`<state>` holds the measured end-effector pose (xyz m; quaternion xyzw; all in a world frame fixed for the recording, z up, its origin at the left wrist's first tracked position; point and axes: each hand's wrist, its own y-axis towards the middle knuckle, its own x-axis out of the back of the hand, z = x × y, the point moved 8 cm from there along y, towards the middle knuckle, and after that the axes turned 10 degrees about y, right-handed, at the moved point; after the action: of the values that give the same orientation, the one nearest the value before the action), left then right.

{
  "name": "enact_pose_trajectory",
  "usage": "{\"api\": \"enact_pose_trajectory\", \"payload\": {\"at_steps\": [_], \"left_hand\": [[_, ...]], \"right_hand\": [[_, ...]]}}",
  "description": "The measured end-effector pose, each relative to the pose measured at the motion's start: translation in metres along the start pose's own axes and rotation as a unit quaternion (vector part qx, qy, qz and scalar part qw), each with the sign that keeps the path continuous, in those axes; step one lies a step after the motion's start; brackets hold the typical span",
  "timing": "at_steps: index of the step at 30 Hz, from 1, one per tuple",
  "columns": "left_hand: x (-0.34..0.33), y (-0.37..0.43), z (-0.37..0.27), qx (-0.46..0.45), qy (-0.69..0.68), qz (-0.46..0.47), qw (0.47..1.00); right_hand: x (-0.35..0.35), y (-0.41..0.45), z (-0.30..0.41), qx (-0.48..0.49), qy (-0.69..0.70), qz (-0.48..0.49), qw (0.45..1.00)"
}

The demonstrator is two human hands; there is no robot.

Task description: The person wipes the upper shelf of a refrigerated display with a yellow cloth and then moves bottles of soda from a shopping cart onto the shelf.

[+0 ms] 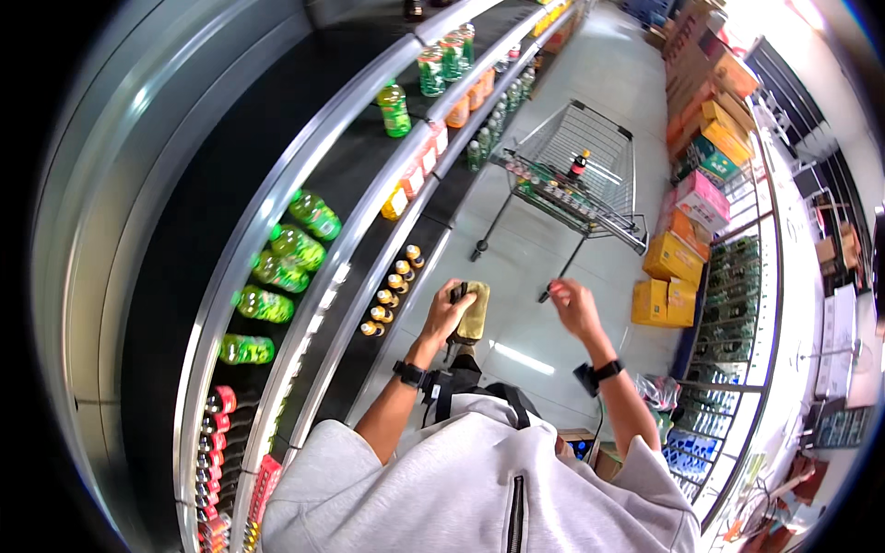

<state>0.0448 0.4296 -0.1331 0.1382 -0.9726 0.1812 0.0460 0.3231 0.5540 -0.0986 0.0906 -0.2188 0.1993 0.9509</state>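
My left hand (446, 314) grips a yellowish cloth-covered block, perhaps a sponge or brush (473, 312), with a dark edge. Off to the right, my right hand (575, 309) is raised over the floor with its fingers curled; whether something small is between them cannot be told. Green-labelled drink bottles (265, 304) lean or lie on the shelf at left, and one green bottle (394, 109) stands farther along. Small bottles with orange-and-white caps (388, 298) line the lowest shelf beside my left hand.
A wire shopping cart (588, 138) stands ahead, holding a dark cola-type bottle (579, 164) and other bottles. Yellow cartons (664, 302) and stacked boxes line the right side, next to a lit bottle rack (726, 297). Metal shelf edges (304, 148) curve along the left. Red-labelled bottles (213, 456) stand at lower left.
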Motion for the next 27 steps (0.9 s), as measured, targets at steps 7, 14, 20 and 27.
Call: {"api": "enact_pose_trajectory", "payload": {"at_steps": [7, 14, 20, 27], "left_hand": [[-0.099, 0.131, -0.103, -0.239, 0.272, -0.015, 0.932], [-0.233, 0.188, -0.165, -0.274, 0.497, 0.090, 0.819], [-0.296, 0.209, -0.123, -0.236, 0.570, 0.093, 0.782], [-0.305, 0.200, -0.125, -0.193, 0.636, 0.013, 0.747]], "right_hand": [[0.133, 0.127, -0.031, 0.096, -0.332, -0.108, 0.932], [0.131, 0.153, -0.137, 0.053, -0.415, 0.018, 0.908], [0.147, 0.164, -0.136, 0.086, -0.278, 0.109, 0.950], [0.139, 0.154, -0.134, 0.073, -0.248, 0.151, 0.954]]}}
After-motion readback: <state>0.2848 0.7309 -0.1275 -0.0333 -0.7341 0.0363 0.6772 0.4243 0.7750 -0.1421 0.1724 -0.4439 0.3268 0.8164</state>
